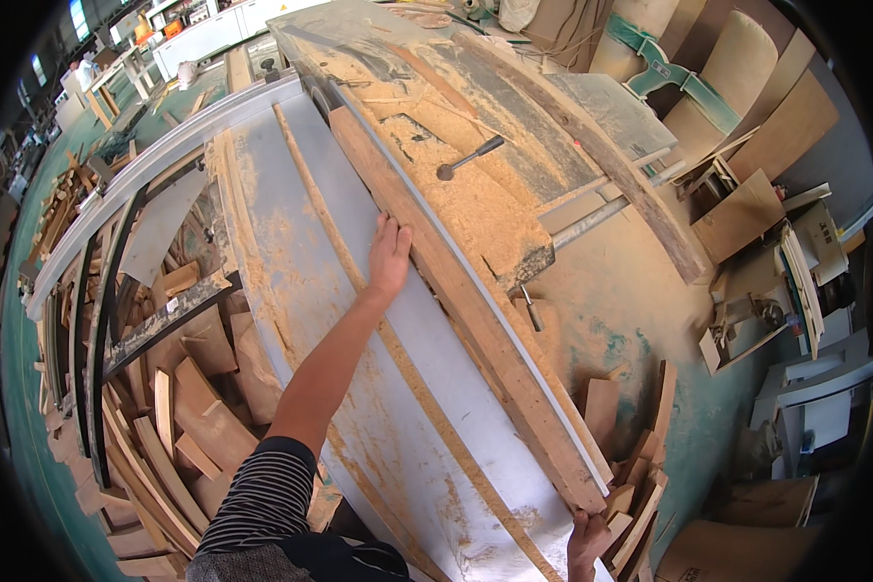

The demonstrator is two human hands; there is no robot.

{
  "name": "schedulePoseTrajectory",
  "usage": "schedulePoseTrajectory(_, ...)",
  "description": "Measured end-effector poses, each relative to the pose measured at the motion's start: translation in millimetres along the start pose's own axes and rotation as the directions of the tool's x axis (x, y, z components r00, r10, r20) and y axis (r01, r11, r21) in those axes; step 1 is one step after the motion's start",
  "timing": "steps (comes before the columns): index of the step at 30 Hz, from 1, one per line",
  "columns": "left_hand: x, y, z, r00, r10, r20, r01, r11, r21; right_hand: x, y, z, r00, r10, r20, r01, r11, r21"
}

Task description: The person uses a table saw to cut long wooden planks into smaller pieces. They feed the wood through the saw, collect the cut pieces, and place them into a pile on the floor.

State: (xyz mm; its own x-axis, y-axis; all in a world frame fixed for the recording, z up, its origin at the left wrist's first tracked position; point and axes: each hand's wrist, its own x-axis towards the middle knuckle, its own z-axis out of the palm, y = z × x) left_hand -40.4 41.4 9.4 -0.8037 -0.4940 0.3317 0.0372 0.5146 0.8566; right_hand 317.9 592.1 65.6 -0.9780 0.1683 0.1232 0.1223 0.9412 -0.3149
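Observation:
A long, straight wooden beam (pixel 475 325) lies along a metal fence (pixel 543 378) on the grey saw table (pixel 306 160). My left hand (pixel 390 257) is closed against the beam's left side, its fingertips up on the edge. At the beam's near end, my right hand (pixel 587 545) holds it low at the corner, and the lower picture edge cuts off part of that hand. The saw blade cannot be made out.
Sawdust (pixel 495 209) heaps beside the fence, around a black-handled lever (pixel 470 157). A long rough board (pixel 592 155) lies further right. Curved wood offcuts (pixel 204 417) pile up at the left, and more offcuts (pixel 640 475) stand by the beam's near end.

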Motion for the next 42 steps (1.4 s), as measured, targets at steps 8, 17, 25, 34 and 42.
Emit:
schedulePoseTrajectory(8,3.8,1.8,-3.6,0.999,0.034,-0.011,-0.034,0.999,-0.020,0.6,-3.2,8.6,0.999,0.037,0.012,-0.037,0.999,0.038)
schedulePoseTrajectory(17,11.2,-9.5,-3.2,0.999,0.024,-0.035,-0.024,1.000,-0.005,5.9,-16.4,12.8,0.999,0.023,0.028,-0.027,0.990,0.136)
schedulePoseTrajectory(25,17.3,-7.1,-8.5,0.999,0.038,-0.017,-0.038,0.999,0.009,6.8,-17.4,21.8,0.999,-0.034,0.004,0.033,0.987,0.158)
schedulePoseTrajectory(34,29.8,-21.6,-13.9,0.999,0.049,0.014,-0.048,0.999,-0.014,12.4,-28.3,25.8,0.996,-0.062,0.069,0.052,0.988,0.148)
schedulePoseTrajectory(42,39.4,-32.9,-14.6,0.999,0.046,-0.010,-0.046,0.999,0.008,20.7,-57.3,23.6,0.998,-0.050,0.034,0.043,0.981,0.188)
